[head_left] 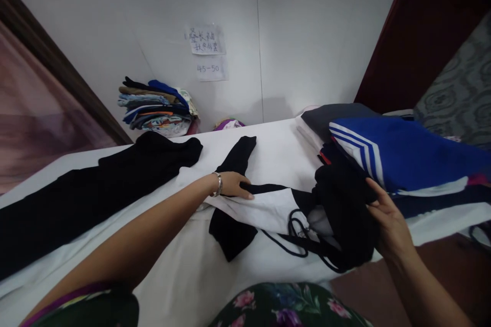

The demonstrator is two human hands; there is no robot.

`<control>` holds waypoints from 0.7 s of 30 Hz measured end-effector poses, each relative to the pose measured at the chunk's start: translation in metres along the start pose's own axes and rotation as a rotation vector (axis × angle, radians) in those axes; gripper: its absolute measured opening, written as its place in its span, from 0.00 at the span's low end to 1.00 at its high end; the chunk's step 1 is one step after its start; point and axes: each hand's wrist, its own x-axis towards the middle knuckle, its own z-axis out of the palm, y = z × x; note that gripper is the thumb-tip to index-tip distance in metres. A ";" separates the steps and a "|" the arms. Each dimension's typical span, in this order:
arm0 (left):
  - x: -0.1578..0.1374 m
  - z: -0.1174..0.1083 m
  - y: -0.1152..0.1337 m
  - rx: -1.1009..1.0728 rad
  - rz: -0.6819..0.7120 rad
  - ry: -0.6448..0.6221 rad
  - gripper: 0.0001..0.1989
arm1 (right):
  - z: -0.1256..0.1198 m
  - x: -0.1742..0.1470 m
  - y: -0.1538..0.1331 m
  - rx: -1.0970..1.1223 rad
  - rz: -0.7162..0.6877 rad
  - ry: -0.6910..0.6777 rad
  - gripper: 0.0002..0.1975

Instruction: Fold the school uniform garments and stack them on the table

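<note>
A black and white hooded jacket (268, 210) with a black drawstring lies across the table, its hood end to the right. My left hand (231, 184), with a bracelet at the wrist, rests on its black and white cloth, fingers stretched out; some fingertips are hidden by the fabric. My right hand (391, 219) grips the black hood part (345, 214), thumb toward the blue clothing and fingers partly behind the cloth. Two black sleeve ends stick out, one toward the wall and one toward me. Another black garment (95, 189) is spread out left of my left hand.
Folded clothes are stacked at the back left (161, 107). At the right lies a pile with a blue garment with white stripes (414, 150) and a dark grey one (333, 118). White cloth covers the table (280, 156). Paper notes (208, 41) hang on the wall.
</note>
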 end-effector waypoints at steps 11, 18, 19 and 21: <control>0.023 0.012 0.028 0.135 0.139 -0.035 0.42 | 0.019 0.005 -0.021 -0.014 -0.124 0.026 0.37; 0.020 0.009 0.022 -0.182 0.237 -0.094 0.33 | 0.032 0.009 -0.048 -0.054 -0.263 0.071 0.34; 0.017 0.007 0.018 -0.233 0.264 -0.101 0.30 | 0.033 0.009 -0.049 -0.053 -0.267 0.072 0.34; 0.010 0.002 0.009 -0.302 0.301 -0.103 0.27 | 0.035 0.009 -0.050 -0.049 -0.272 0.068 0.34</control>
